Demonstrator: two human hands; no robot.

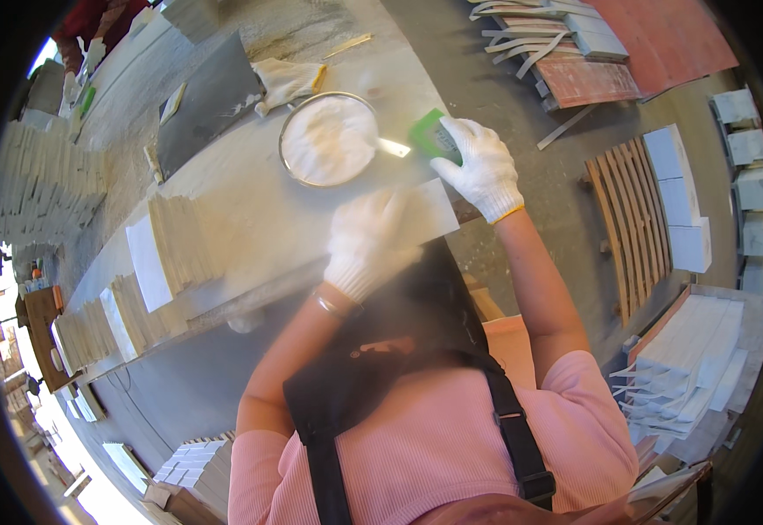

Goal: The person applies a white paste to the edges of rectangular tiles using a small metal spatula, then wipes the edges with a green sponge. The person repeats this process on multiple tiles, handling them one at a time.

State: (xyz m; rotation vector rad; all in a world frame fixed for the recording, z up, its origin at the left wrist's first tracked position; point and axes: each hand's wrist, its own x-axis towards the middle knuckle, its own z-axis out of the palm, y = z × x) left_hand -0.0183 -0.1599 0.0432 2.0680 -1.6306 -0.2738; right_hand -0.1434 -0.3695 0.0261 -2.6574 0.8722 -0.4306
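Observation:
My right hand [484, 171], in a white knit glove, is closed on a flat green block-like tool [429, 134] held near the table's right edge. My left hand [368, 236], gloved the same way, is smeared by motion, so its fingers are hard to read. It overlaps the left part of a thin white tile [434, 210] at the table's near edge. Just beyond that hand sits a round metal-rimmed pan [329, 140] full of white powder. Its pale handle [394, 148] points toward the green tool.
A spare white glove [287, 80] lies beyond the pan, beside a dark sheet [206, 101]. Rows of upright tiles [167, 254] line the table [259, 262] on the left. On the right are a slatted wooden pallet [631, 227] and stacked white slabs [688, 350].

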